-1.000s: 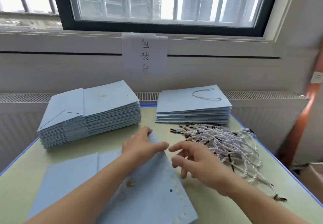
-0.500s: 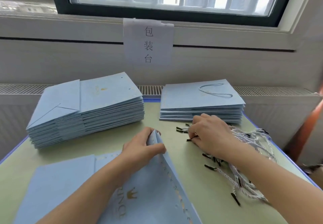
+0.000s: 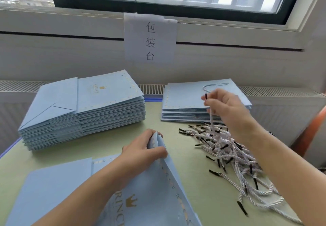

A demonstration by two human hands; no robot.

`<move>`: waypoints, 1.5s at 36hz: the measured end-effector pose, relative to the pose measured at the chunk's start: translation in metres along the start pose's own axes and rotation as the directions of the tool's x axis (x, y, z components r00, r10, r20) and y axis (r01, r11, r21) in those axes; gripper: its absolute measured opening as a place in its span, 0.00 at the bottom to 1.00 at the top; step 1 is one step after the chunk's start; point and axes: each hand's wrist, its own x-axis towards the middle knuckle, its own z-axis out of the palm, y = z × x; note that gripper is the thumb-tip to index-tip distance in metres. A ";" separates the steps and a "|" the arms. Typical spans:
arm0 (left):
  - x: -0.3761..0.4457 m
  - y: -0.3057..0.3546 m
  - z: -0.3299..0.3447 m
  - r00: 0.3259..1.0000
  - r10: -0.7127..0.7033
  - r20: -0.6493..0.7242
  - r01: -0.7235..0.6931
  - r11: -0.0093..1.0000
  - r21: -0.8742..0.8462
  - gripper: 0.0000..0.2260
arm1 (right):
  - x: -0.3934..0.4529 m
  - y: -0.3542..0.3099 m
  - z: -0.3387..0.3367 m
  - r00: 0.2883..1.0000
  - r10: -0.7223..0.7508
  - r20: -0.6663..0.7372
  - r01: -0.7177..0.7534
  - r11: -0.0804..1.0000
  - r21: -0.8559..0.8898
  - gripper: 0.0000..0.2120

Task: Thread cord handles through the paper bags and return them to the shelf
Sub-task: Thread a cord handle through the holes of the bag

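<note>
Two grips | left hand (image 3: 141, 152) pinches bag (image 3: 155, 190) rim | right hand (image 3: 224, 107) pinches cord (image 3: 210, 118), lifted

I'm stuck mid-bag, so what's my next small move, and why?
Probably bring the black tip of the white twisted cord to the light blue paper bag. Your right hand pinches the cord above the pile, and your left hand holds the bag's top edge raised.

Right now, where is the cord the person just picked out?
In the head view, the cord hangs from the right hand, right of centre, above the pile of loose cords and in front of the smaller stack of bags.
</note>
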 end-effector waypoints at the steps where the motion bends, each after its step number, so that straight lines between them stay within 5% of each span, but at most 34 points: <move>1: 0.000 0.000 0.000 1.000 0.001 0.001 -0.001 1.000 -0.004 0.17 | 0.003 -0.010 -0.004 1.000 0.028 -0.012 -0.025 0.984 0.176 0.08; 3: -0.001 0.000 -0.001 1.000 0.006 0.005 -0.006 1.000 -0.003 0.19 | 0.009 -0.030 -0.013 1.000 0.027 -0.008 -0.020 0.892 0.453 0.09; 6: -0.002 0.001 0.000 1.000 0.010 0.013 -0.010 1.000 0.002 0.21 | 0.016 -0.055 -0.027 0.998 -0.068 -0.013 0.061 0.776 0.628 0.09; 15: -0.006 0.007 0.000 0.999 0.023 0.025 -0.023 0.999 -0.025 0.21 | 0.013 -0.120 -0.056 0.898 -0.440 0.016 0.351 0.737 0.578 0.15; 19: -0.009 0.013 -0.003 0.997 0.035 0.069 -0.027 0.994 -0.105 0.20 | -0.007 -0.102 -0.030 0.917 -0.347 0.199 0.285 0.916 0.281 0.03; 21: -0.011 0.017 -0.004 0.995 0.029 0.093 -0.015 0.989 -0.148 0.21 | -0.015 -0.074 -0.008 0.934 -0.225 0.277 0.226 0.974 0.029 0.06; 25: -0.012 0.019 -0.006 0.993 0.014 0.116 0.013 0.973 -0.231 0.22 | -0.027 -0.016 0.034 0.916 -0.041 0.399 0.235 0.860 -0.452 0.12; 28: -0.012 0.018 -0.006 0.992 0.015 0.125 0.017 0.968 -0.250 0.22 | -0.036 0.009 0.053 0.907 0.029 0.419 0.260 0.745 -0.614 0.13; 33: -0.011 0.017 -0.010 0.990 0.010 0.143 0.027 0.967 -0.252 0.27 | -0.043 0.018 0.058 0.879 0.041 0.475 0.307 0.713 -0.630 0.05; 45: -0.010 0.016 -0.010 0.991 0.003 0.137 0.029 0.972 -0.234 0.23 | -0.043 0.031 0.070 0.873 -0.145 0.465 0.402 0.754 -0.519 0.06; 54: -0.011 0.017 -0.010 0.988 0.023 0.152 0.013 0.972 -0.233 0.23 | -0.047 0.037 0.079 0.903 -0.186 0.388 0.285 0.934 -0.215 0.07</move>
